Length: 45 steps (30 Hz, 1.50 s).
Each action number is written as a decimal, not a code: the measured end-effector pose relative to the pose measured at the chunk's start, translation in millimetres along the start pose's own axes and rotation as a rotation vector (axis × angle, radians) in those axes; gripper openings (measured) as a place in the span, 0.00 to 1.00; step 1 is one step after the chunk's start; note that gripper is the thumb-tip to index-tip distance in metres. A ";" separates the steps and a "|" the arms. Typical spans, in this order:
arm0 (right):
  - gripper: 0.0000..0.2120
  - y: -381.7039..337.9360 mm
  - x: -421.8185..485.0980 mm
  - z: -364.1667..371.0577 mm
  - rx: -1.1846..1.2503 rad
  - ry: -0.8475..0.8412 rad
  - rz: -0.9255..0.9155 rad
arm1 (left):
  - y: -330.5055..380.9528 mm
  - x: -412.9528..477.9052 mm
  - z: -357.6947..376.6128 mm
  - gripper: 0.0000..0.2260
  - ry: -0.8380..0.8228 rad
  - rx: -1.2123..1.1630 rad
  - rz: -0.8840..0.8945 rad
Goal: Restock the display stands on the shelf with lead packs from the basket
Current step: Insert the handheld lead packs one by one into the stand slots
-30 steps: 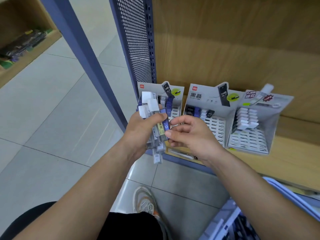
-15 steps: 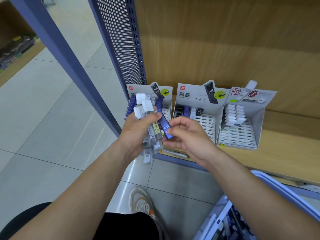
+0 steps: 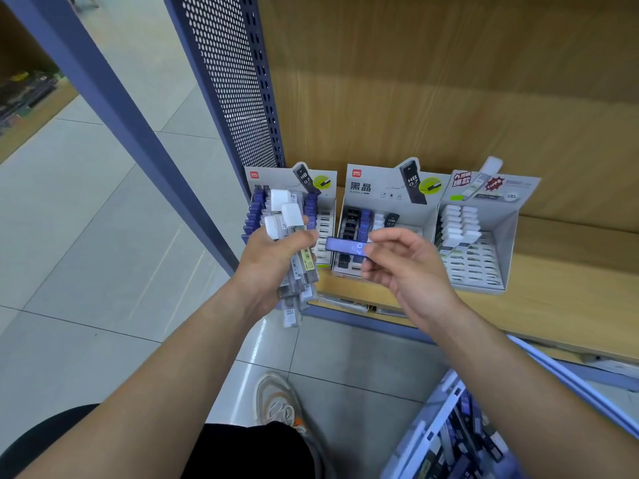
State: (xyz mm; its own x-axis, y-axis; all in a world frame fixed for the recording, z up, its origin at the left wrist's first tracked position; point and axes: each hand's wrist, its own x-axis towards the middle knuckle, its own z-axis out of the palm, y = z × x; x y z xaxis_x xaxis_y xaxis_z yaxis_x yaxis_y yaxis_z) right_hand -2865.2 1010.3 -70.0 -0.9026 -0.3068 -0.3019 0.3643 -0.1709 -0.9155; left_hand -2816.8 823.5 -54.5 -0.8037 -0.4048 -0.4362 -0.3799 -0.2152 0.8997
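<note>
View from a head camera, looking down at a person's two bare arms reaching toward a low wooden shelf.

The right hand pinched one purple lead pack, marked 0.7, by its end between the thumb and the fingertips. The other fingers were loosely curled. The pack lay flat with its long axis running from 3 o'clock to 9 o'clock. It stuck out of the fingertips toward 9 o'clock, so its free end pointed at the other hand.

The left hand was wrapped around a bundle of lead packs. These were clear tubes with white caps, standing roughly upright, caps at 12 o'clock. This bundle hid much of the left display stand.

The middle display stand stood at 12 o'clock from the purple lead pack, just behind it. A column of purple packs in that stand sat almost directly above the held pack, between a black column and some white ones. The right hand was the nearer hand to that stand.

The right display stand, at 2 o'clock from the right hand, held white-capped packs and many bare slots.

The basket sat at 5 o'clock, below the right forearm, with more packs inside.

Judging by colour, the pack probably belonged in the purple column. It would likely need turning from lying sideways to pointing into a slot.
</note>
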 end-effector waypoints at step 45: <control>0.05 64.2 81.7 -47.1 -0.977 -0.002 -0.318 | -14.8 0.3 -9.4 0.09 -0.038 0.173 0.037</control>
State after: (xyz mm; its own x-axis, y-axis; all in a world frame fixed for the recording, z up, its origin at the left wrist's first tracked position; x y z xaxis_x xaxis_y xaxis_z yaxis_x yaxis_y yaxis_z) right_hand -2926.3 1018.4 -166.0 -0.9241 -0.3820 -0.0076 -0.2383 0.5919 -0.7699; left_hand -2807.2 818.2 -68.2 -0.8341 -0.3750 -0.4046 -0.4202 -0.0433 0.9064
